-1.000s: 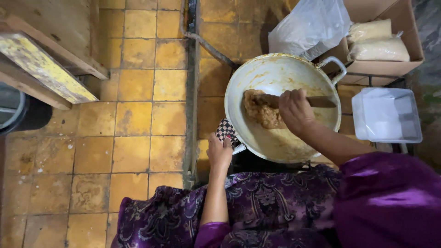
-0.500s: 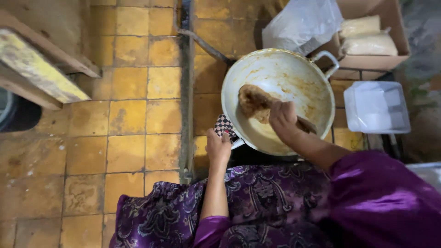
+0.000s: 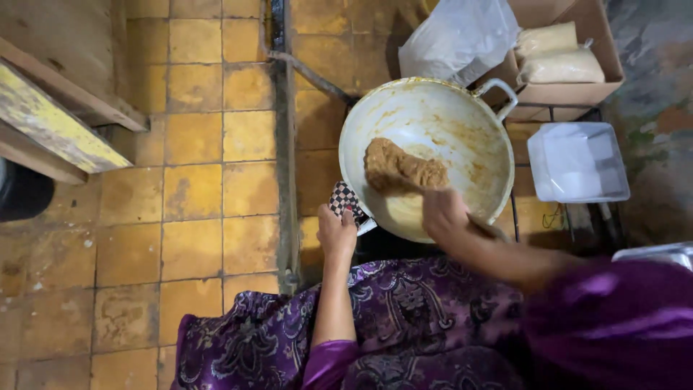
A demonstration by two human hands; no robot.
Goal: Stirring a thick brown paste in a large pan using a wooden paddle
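Note:
A large pale wok (image 3: 462,115) with smeared sides holds a brown lump of paste (image 3: 401,170). My left hand (image 3: 337,232) grips the wok's near handle through a black-and-white checked cloth (image 3: 344,198). My right hand (image 3: 446,215) is closed around a wooden spatula (image 3: 489,230), whose blade is pushed under the paste. The right hand is blurred.
A cardboard box (image 3: 577,90) with two filled bags (image 3: 557,54) stands at the far right, a clear plastic bag (image 3: 458,36) beside it. A clear lidded tub (image 3: 577,162) sits right of the wok. Wooden planks (image 3: 58,123) lie on the yellow tiles at left.
My right hand has drawn the spatula from the wok's far right side toward me, to its near rim. The paste has shifted left. My left hand has stayed on the handle.

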